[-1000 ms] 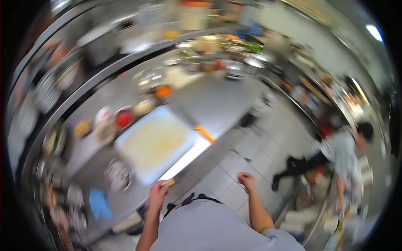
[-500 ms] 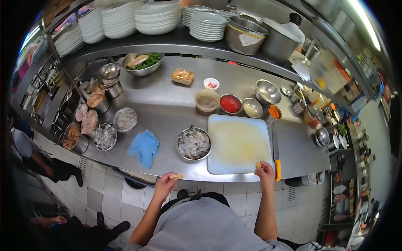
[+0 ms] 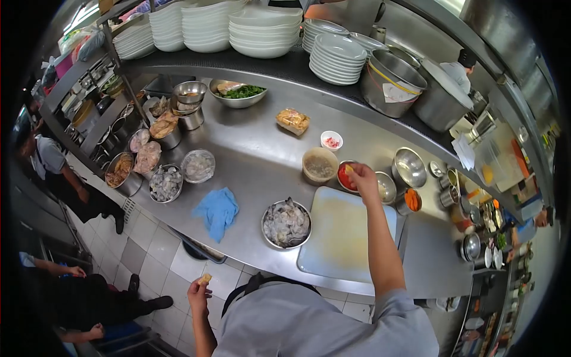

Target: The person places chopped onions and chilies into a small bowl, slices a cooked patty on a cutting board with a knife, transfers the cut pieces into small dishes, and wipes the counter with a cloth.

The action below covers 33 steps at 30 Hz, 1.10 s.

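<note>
My right hand [image 3: 364, 183] reaches over the far edge of the white cutting board [image 3: 336, 238]. It pinches a small yellowish piece of food [image 3: 349, 170], held at the bowl of red food [image 3: 344, 178]; whether they touch I cannot tell. Low beside my body, my left hand [image 3: 198, 297] has another yellowish food piece [image 3: 206, 278] between its fingers. Left of the board stands a metal bowl of grey raw seafood [image 3: 286, 224]. A tub of cloudy liquid [image 3: 319, 165] and a steel bowl [image 3: 386, 188] flank the red one. My right arm covers part of the board.
A blue cloth [image 3: 216, 213] lies on the steel counter. Several food bowls stand at the left, including one of grey pieces [image 3: 166, 183]. Carrots fill a small pot [image 3: 410, 201]. Stacked plates [image 3: 338, 56] and pots line the shelf above. Other people stand at the left.
My right hand has moved forward from the board's near edge to the red bowl, keeping its food piece. My left hand has dropped lower and left. The view has turned and shifted.
</note>
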Each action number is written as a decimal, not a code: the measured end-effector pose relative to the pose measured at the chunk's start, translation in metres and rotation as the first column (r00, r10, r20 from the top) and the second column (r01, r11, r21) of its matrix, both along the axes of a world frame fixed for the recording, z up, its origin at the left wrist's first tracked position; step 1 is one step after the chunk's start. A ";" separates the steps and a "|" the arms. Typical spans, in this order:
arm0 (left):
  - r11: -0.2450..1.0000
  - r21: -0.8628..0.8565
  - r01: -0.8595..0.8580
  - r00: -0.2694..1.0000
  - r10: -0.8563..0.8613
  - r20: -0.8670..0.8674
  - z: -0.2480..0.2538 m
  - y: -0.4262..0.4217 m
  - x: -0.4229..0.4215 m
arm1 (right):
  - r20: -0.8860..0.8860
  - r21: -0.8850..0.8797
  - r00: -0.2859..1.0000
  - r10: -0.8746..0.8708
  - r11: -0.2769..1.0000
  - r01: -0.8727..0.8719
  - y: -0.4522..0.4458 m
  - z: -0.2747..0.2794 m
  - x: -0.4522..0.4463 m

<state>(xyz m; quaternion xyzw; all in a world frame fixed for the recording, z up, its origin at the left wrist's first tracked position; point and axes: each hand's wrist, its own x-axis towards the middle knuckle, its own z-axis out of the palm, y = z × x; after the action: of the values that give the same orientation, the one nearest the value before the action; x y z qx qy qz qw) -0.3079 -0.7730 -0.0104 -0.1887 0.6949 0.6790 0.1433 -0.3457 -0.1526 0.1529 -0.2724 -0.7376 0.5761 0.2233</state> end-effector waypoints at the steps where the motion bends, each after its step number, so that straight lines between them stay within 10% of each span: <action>1: 0.999 -0.017 -0.038 0.999 0.038 0.017 -0.004 0.000 0.009 | 0.022 0.160 1.000 -0.014 0.987 0.010 0.021 -0.007 -0.023; 14: 0.876 -0.246 -0.414 0.875 0.458 0.158 -0.034 0.004 0.172 | 0.234 0.924 0.968 -0.096 0.332 -0.190 0.225 -0.178 -0.234; 16: 0.837 -0.309 -0.452 0.857 0.504 0.110 -0.029 0.006 0.196 | 0.471 0.807 0.882 -0.025 0.416 -0.420 0.214 -0.160 -0.242; 19: 0.778 -0.328 -0.536 0.797 0.595 0.106 -0.013 0.013 0.216 | 0.517 0.833 0.852 0.087 0.179 -0.524 0.225 -0.186 -0.267; 33: 0.699 -0.424 -0.576 0.723 0.677 0.136 0.017 0.044 0.229 | 0.579 0.790 0.815 0.029 0.231 -0.568 0.211 -0.159 -0.268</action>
<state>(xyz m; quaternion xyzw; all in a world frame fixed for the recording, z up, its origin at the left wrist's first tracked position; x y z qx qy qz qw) -0.0791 -0.7292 0.0070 -0.5330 0.6692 0.5164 -0.0381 -0.6138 0.0589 -0.0065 -0.0590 -0.9971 -0.0191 0.0433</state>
